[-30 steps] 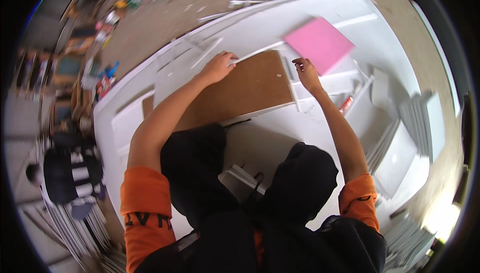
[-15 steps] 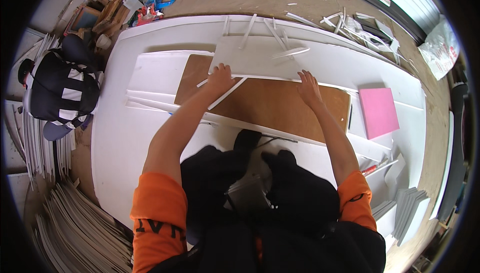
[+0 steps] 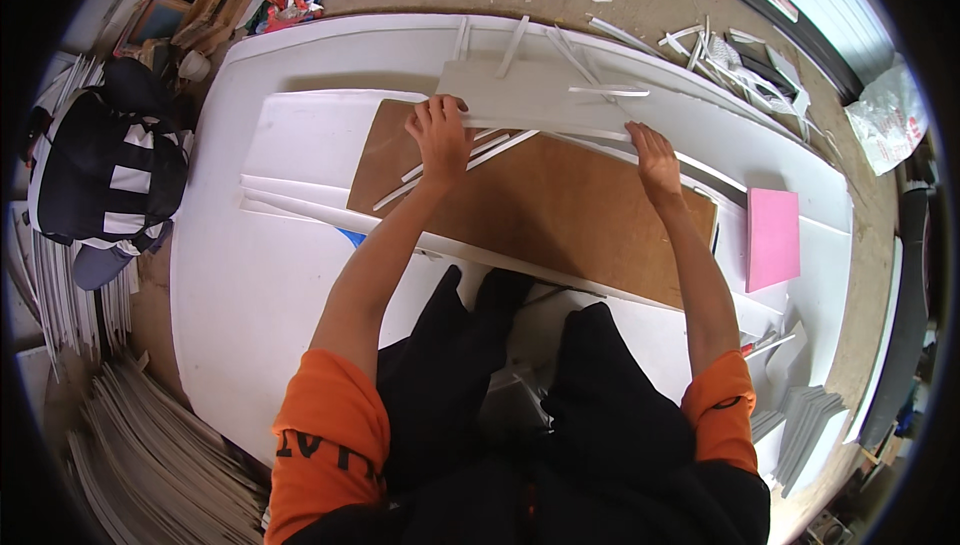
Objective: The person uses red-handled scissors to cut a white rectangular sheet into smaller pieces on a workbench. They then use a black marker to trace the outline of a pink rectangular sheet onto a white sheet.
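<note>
A flat white panel [image 3: 490,97] is tilted, its near long edge raised off the brown board [image 3: 560,200]. My left hand [image 3: 441,140] is closed on the panel's left end, fingers curled over the edge. At the right end, my right hand [image 3: 655,160] pinches the same edge, its thumb partly hidden. Thin white strips [image 3: 455,171] lie on the brown board beside my left hand. More narrow strips [image 3: 608,91] rest across the panel's far part. A pink slab [image 3: 773,240] lies to the right of my right hand.
Everything sits on a large white sheet [image 3: 225,325]. On the left is what looks like a crouched person [image 3: 110,170] in black and white. Grey panels [image 3: 808,435] are stacked at the lower right. Offcuts [image 3: 745,65] and a plastic bag [image 3: 888,120] lie at the far right.
Both hands have closed on the panel's ends, and its near edge has come up. More of the white strips on the brown board now shows. The view has shifted slightly.
</note>
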A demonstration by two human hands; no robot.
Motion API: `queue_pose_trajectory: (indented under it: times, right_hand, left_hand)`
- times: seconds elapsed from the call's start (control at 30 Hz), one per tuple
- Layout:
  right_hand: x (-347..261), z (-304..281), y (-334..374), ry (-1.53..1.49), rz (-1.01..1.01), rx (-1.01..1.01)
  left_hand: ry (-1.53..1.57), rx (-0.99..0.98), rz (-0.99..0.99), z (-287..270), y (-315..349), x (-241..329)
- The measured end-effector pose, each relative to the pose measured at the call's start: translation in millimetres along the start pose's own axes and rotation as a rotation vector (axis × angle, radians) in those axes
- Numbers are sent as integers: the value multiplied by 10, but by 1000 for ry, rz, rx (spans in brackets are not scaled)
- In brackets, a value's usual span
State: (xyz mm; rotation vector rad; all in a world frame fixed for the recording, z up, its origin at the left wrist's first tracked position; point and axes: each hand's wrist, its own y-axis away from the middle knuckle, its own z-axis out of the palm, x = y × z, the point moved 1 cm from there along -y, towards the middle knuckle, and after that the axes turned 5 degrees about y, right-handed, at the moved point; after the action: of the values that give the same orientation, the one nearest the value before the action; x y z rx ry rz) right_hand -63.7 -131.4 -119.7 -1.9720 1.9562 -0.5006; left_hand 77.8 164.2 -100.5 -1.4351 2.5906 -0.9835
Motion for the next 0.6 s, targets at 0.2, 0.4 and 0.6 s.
queue_pose_trajectory:
  times: [0.2, 0.4, 0.6]
  right_hand:
    - [224, -765, -144, -7, 50, 16]
    - [209, -907, 484, -4, 20, 24]
    - [26, -703, 1102, -18, 101, -79]
  left_hand:
    - [279, 79, 71, -582, -118, 319]
    - [594, 27, 106, -712, 504, 551]
    - [1115, -194, -428, -370, 1001, 505]
